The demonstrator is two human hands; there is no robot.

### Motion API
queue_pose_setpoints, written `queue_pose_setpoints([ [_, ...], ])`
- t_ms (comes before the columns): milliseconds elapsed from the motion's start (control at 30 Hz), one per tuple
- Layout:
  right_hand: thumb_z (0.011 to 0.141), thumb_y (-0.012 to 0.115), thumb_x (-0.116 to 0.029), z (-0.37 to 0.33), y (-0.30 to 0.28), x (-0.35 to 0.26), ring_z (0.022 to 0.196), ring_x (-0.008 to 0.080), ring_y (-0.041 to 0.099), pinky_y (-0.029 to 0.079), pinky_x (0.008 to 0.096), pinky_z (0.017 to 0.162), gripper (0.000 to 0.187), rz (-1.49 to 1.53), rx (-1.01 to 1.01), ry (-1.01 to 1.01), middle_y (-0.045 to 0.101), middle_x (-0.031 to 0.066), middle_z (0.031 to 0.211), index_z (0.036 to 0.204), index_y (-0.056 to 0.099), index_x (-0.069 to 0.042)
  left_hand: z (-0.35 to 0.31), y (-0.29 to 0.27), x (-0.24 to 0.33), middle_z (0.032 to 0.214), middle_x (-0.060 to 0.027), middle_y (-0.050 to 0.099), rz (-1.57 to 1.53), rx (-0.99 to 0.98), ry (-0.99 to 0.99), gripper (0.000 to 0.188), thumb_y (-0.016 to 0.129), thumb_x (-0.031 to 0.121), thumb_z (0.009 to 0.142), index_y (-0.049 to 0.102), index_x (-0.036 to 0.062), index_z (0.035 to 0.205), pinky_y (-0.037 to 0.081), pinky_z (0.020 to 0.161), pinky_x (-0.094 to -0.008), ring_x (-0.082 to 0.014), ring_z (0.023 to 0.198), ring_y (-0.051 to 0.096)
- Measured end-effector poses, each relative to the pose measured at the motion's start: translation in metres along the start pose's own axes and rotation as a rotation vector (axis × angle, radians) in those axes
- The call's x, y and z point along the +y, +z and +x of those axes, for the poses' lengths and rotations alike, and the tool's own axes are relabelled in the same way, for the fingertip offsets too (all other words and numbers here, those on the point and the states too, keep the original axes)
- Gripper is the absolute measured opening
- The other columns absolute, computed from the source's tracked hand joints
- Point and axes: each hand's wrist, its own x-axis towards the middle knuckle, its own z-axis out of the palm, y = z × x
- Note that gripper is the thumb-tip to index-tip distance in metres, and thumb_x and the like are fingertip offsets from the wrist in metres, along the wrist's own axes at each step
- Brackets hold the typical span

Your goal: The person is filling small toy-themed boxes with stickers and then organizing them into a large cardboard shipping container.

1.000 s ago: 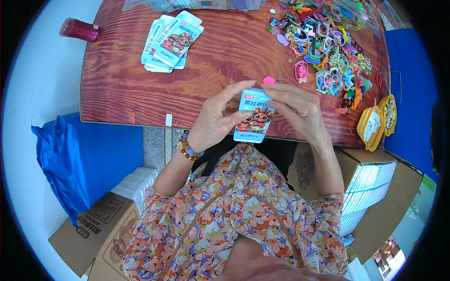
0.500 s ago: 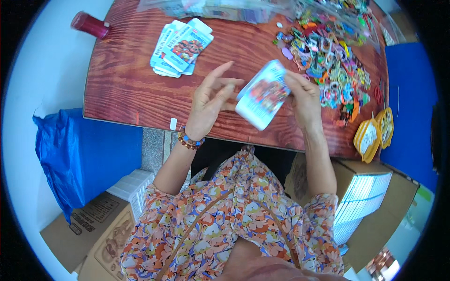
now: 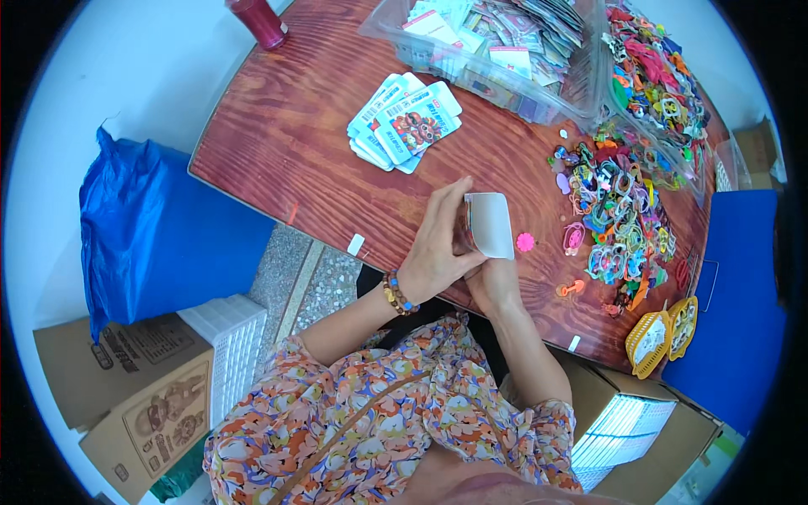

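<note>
A small printed cardboard box (image 3: 490, 225) stands tilted between my hands over the table's front edge, its plain white flap toward me. My left hand (image 3: 439, 240) grips its left side, fingers along the far edge and thumb in front. My right hand (image 3: 493, 284) holds it from below; its fingers are mostly hidden behind the box. Beyond my hands lies a stack of flat printed boxes (image 3: 406, 122) in white and blue. Just right of the held box is a pink flower-shaped trinket (image 3: 525, 242).
A clear plastic bin (image 3: 513, 80) of printed cards stands at the back. Colourful hair ties and trinkets (image 3: 623, 215) are heaped at the right, with more in a second clear bin (image 3: 661, 76). Yellow baskets (image 3: 650, 341) sit at the right edge; a red jar (image 3: 259, 23) is far left.
My left hand has closed on the box, which was in my right hand alone. The box has turned from its printed face to its white flap. The view has shifted.
</note>
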Motion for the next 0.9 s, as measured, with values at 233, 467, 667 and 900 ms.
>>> queue_pose_setpoints([
  [233,0.099,0.057,-0.016,0.033,0.014,-0.037,0.096,0.0198,0.07,0.057,0.0331,0.079,0.027,-1.158,-0.19,-0.626,0.07,0.0073,0.105,0.122,0.064,-0.004,0.015,-0.069,-0.011,0.12,-0.0068,0.056,-0.39,0.382,-0.241,0.076,0.083,-0.005,0.074,0.042,0.005,0.137,0.056,0.082,-0.0311,-0.0152,0.102,0.06],
  [467,0.092,0.063,-0.012,0.067,-0.009,-0.085,0.094,0.0299,0.069,0.055,0.0386,0.079,0.019,-1.851,-0.17,-0.832,0.071,0.0109,0.103,0.108,0.07,-0.007,0.0,-0.1,-0.029,0.124,-0.0085,0.054,-0.286,0.375,-0.283,0.072,0.077,-0.01,0.078,0.04,0.0038,0.137,0.053,0.091,-0.0316,-0.0162,0.112,0.056],
  [667,0.088,0.065,-0.015,0.097,-0.066,-0.171,0.093,0.0312,0.069,0.055,0.0425,0.076,0.02,-1.971,0.212,-0.793,0.071,0.0098,0.103,0.106,0.072,-0.012,-0.006,-0.049,-0.015,0.139,-0.0133,0.047,-0.374,0.163,-0.3,0.086,0.08,-0.01,0.074,0.032,0.0027,0.144,0.051,0.1,-0.0326,-0.0198,0.126,0.051],
  [900,0.084,0.069,-0.02,0.109,-0.07,-0.169,0.088,0.0336,0.069,0.054,0.0452,0.071,0.015,-2.252,0.124,-0.685,0.07,0.0095,0.103,0.095,0.069,-0.009,-0.006,-0.02,-0.004,0.134,-0.0115,0.048,-0.318,-0.013,-0.293,0.09,0.087,0.0,0.071,0.034,0.0021,0.143,0.049,0.102,-0.0358,-0.0204,0.124,0.053],
])
